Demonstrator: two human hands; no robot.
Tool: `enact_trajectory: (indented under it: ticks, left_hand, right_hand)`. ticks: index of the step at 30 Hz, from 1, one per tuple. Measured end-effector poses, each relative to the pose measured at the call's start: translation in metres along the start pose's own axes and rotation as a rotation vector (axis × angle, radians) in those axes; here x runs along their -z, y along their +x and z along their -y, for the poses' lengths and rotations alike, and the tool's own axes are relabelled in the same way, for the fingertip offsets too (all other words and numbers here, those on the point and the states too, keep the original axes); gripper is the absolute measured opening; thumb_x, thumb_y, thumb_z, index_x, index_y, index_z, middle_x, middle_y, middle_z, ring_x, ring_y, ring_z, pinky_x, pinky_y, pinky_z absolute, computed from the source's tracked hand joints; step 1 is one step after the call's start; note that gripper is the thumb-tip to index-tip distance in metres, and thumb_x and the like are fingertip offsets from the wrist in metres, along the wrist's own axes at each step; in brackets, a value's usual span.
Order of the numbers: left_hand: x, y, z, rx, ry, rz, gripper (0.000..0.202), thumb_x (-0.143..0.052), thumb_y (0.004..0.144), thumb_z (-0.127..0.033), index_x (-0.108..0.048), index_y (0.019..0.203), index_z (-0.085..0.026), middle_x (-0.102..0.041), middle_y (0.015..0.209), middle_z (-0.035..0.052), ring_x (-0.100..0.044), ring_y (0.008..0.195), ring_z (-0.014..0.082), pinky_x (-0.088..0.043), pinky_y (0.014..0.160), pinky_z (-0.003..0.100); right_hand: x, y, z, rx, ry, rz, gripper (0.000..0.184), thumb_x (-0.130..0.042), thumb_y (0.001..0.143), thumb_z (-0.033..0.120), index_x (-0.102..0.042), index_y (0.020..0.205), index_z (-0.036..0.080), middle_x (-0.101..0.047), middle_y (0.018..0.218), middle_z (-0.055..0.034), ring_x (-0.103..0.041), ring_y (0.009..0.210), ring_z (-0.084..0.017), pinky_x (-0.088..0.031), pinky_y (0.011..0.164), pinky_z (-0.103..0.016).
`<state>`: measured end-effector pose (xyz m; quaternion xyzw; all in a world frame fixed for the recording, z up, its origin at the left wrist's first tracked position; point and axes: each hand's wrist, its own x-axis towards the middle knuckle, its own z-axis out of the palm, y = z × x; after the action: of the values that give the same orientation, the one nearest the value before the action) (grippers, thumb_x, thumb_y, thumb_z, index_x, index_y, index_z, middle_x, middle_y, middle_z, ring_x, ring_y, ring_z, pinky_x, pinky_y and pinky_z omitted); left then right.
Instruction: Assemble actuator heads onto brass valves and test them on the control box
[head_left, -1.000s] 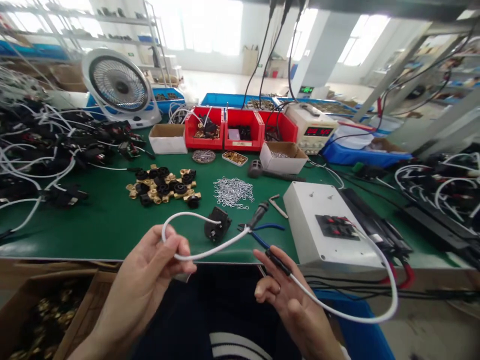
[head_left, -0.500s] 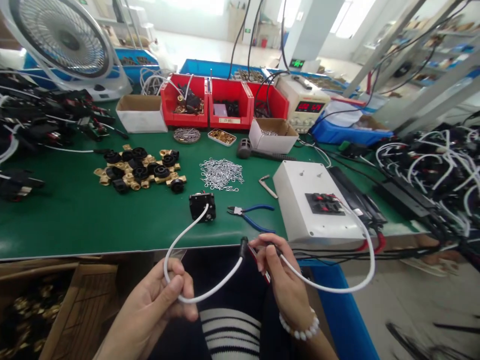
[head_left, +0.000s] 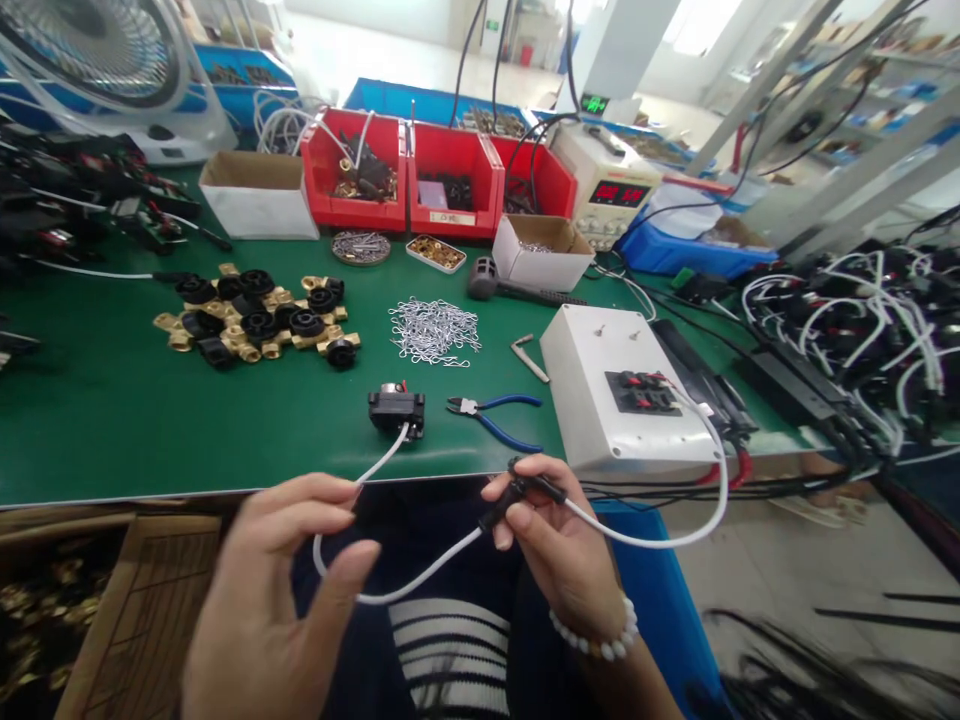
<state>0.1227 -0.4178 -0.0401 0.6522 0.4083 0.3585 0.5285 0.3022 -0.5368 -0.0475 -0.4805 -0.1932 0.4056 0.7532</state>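
My left hand point(head_left: 281, 590) pinches a white cable point(head_left: 409, 585) between thumb and fingers, below the table's front edge. The cable runs up to a small black part point(head_left: 396, 410) lying on the green mat. My right hand point(head_left: 551, 545) is closed on two black plug connectors point(head_left: 517, 495) where that cable meets a second white cable point(head_left: 697, 500). The second cable loops right and up to the red and black terminals point(head_left: 643, 390) on a white box point(head_left: 615, 385).
Blue-handled pliers point(head_left: 495, 415), a heap of silver clips point(head_left: 435, 328) and a cluster of brass and black fittings point(head_left: 255, 320) lie on the green table point(head_left: 112, 420). Red bins point(head_left: 435, 185) and a power supply point(head_left: 607, 185) stand behind. A cardboard box point(head_left: 82, 600) sits lower left.
The view has tilted down. The black part has been set on the mat. My right hand has brought the two black connectors together, and both hands sit lower, near my lap.
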Motion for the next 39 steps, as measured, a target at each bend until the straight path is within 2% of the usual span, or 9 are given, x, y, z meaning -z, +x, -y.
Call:
enact_trajectory:
  ticks: [3, 5, 9, 12, 16, 22, 32, 36, 39]
  left_hand:
    - [-0.036, -0.001, -0.015, 0.061, 0.065, 0.398, 0.018, -0.076, 0.078, -0.034, -0.067, 0.094, -0.032, -0.075, 0.093, -0.0019, -0.072, 0.086, 0.0200, -0.058, 0.080, 0.029]
    - [-0.054, 0.001, -0.022, 0.120, 0.020, 0.499, 0.014, -0.070, 0.084, -0.037, -0.068, 0.095, -0.029, -0.076, 0.084, -0.0008, -0.072, 0.070, 0.0186, -0.058, 0.066, 0.027]
    - [-0.063, 0.006, -0.029, -0.028, 0.034, 0.448, 0.013, -0.063, 0.089, -0.032, -0.073, 0.097, -0.030, -0.077, 0.090, -0.0005, -0.074, 0.079, 0.0182, -0.057, 0.070, 0.024]
    - [-0.059, 0.009, -0.034, -0.156, 0.036, 0.444, 0.019, -0.061, 0.090, -0.025, -0.076, 0.099, -0.032, -0.078, 0.094, -0.0015, -0.074, 0.086, 0.0172, -0.057, 0.077, 0.021]
    - [-0.060, 0.010, -0.037, -0.213, 0.054, 0.460, 0.023, -0.058, 0.092, -0.023, -0.078, 0.100, -0.030, -0.076, 0.082, 0.0008, -0.071, 0.073, 0.0184, -0.057, 0.072, 0.024]
    - [-0.059, 0.009, -0.031, -0.301, 0.109, 0.485, 0.026, -0.054, 0.094, -0.022, -0.077, 0.102, -0.031, -0.076, 0.086, 0.0004, -0.072, 0.075, 0.0183, -0.055, 0.065, 0.022]
    - [-0.051, 0.015, -0.026, -0.688, 0.434, 0.528, 0.020, -0.041, 0.103, -0.023, -0.060, 0.110, -0.022, -0.070, 0.084, -0.0006, -0.068, 0.069, 0.0118, -0.050, 0.058, 0.019]
    - [-0.051, 0.018, -0.024, -0.810, 0.493, 0.472, 0.021, -0.039, 0.104, -0.022, -0.060, 0.109, -0.019, -0.067, 0.077, 0.0000, -0.066, 0.064, 0.0131, -0.049, 0.055, 0.022]
    - [-0.052, 0.020, -0.027, -0.818, 0.520, 0.433, 0.022, -0.039, 0.104, -0.023, -0.061, 0.104, -0.019, -0.068, 0.075, 0.0001, -0.066, 0.061, 0.0136, -0.048, 0.052, 0.023]
  right_hand:
    - [-0.001, -0.002, 0.000, 0.013, -0.022, -0.007, 0.033, -0.081, 0.079, 0.033, -0.059, 0.103, 0.026, -0.075, 0.090, -0.0010, -0.065, 0.060, -0.012, -0.056, 0.061, -0.029]
    - [0.002, -0.003, 0.002, 0.021, -0.054, -0.010, 0.031, -0.076, 0.085, 0.038, -0.061, 0.110, 0.026, -0.075, 0.090, -0.0025, -0.065, 0.061, -0.014, -0.056, 0.063, -0.031]
    - [0.016, -0.006, 0.010, 0.181, -0.206, -0.106, 0.032, -0.061, 0.095, 0.046, -0.066, 0.119, 0.025, -0.068, 0.084, -0.0031, -0.060, 0.067, -0.015, -0.052, 0.067, -0.032]
    - [0.023, -0.008, 0.017, 0.297, -0.322, -0.133, 0.024, -0.064, 0.094, 0.044, -0.074, 0.101, 0.023, -0.062, 0.083, -0.0019, -0.054, 0.065, -0.011, -0.045, 0.059, -0.026]
    - [0.018, -0.010, 0.026, 0.330, -0.269, -0.146, 0.017, -0.069, 0.091, 0.042, -0.068, 0.092, 0.025, -0.057, 0.066, 0.0034, -0.050, 0.054, -0.009, -0.038, 0.050, -0.022]
    - [0.010, -0.011, 0.030, 0.262, -0.215, -0.174, 0.029, -0.070, 0.087, 0.051, -0.066, 0.090, 0.022, -0.055, 0.061, 0.0030, -0.048, 0.051, -0.009, -0.037, 0.046, -0.021]
    - [0.019, -0.008, 0.035, 0.170, -0.200, -0.069, 0.021, -0.074, 0.087, 0.043, -0.071, 0.089, 0.023, -0.056, 0.061, 0.0039, -0.050, 0.052, -0.005, -0.040, 0.048, -0.015]
    - [0.020, -0.007, 0.037, 0.122, -0.181, -0.057, 0.016, -0.073, 0.087, 0.040, -0.073, 0.089, 0.024, -0.057, 0.063, 0.0041, -0.051, 0.053, -0.004, -0.040, 0.048, -0.012]
    - [0.019, -0.007, 0.037, 0.139, -0.201, -0.041, 0.015, -0.073, 0.088, 0.040, -0.073, 0.091, 0.025, -0.059, 0.063, 0.0044, -0.051, 0.052, -0.003, -0.040, 0.048, -0.011]
